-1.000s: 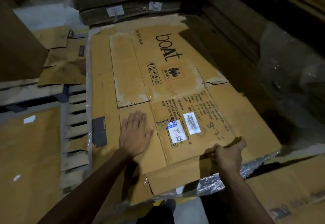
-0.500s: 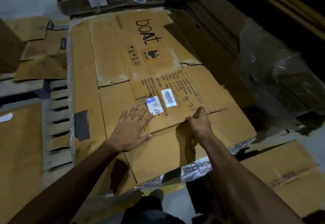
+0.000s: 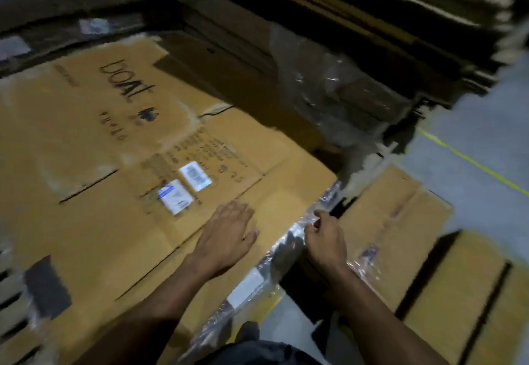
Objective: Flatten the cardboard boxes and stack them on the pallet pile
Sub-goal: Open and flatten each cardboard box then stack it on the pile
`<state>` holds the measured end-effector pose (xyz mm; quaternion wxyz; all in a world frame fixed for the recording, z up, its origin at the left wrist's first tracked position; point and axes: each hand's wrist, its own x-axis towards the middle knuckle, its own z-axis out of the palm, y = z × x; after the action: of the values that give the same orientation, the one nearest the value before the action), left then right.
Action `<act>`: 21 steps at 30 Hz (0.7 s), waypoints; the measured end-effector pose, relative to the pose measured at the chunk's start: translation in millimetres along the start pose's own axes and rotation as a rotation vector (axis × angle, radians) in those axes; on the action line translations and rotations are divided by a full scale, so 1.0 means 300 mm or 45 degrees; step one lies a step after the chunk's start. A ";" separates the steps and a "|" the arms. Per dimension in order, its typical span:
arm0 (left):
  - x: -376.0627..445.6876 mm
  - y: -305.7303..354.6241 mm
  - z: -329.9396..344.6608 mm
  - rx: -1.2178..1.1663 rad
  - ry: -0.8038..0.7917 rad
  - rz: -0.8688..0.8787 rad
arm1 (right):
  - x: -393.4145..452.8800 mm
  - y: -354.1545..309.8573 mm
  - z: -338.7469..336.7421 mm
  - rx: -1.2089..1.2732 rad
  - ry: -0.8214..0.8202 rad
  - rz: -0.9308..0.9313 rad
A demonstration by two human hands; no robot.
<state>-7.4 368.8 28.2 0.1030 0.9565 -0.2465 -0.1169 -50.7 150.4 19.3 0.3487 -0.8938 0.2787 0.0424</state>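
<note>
Progress: flattened boat-printed box (image 3: 160, 147) lying flat on top of pallet pile (image 3: 289, 245), near-right corner close to pile edge. Placement judged essentially done; final squaring perhaps left. More cardboard (image 3: 406, 238) on floor at right, looks flat already; whether awaiting stacking cannot tell.

Left hand (image 3: 226, 238): fingers straight, spread, palm pressed flat on box near its near edge.

Right hand (image 3: 325, 238): fingers curled at pile's near edge, on plastic wrap (image 3: 286, 243); blurred, actual grip cannot tell.

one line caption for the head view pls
Left hand flat on brown flattened cardboard box; right hand at its plastic-wrapped edge.
</note>
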 end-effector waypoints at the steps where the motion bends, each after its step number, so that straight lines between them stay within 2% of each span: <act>1: 0.044 0.053 0.006 0.005 -0.013 0.081 | -0.018 0.060 -0.031 -0.041 0.028 0.050; 7: 0.249 0.443 0.091 -0.022 -0.102 0.565 | -0.178 0.420 -0.209 -0.211 0.201 0.503; 11: 0.303 0.710 0.186 -0.009 -0.306 0.734 | -0.274 0.606 -0.307 -0.155 0.299 0.790; 15: 0.322 0.950 0.317 0.032 -0.527 0.697 | -0.324 0.794 -0.394 -0.091 0.345 0.972; 21: 0.368 1.279 0.555 -0.040 -0.691 0.507 | -0.275 1.160 -0.547 -0.045 0.333 1.080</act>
<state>-130.7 -38.1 -51.7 0.0692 0.8219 -0.4449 -0.3489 -323.2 -126.4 -43.6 0.2469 -0.7041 0.6618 0.0732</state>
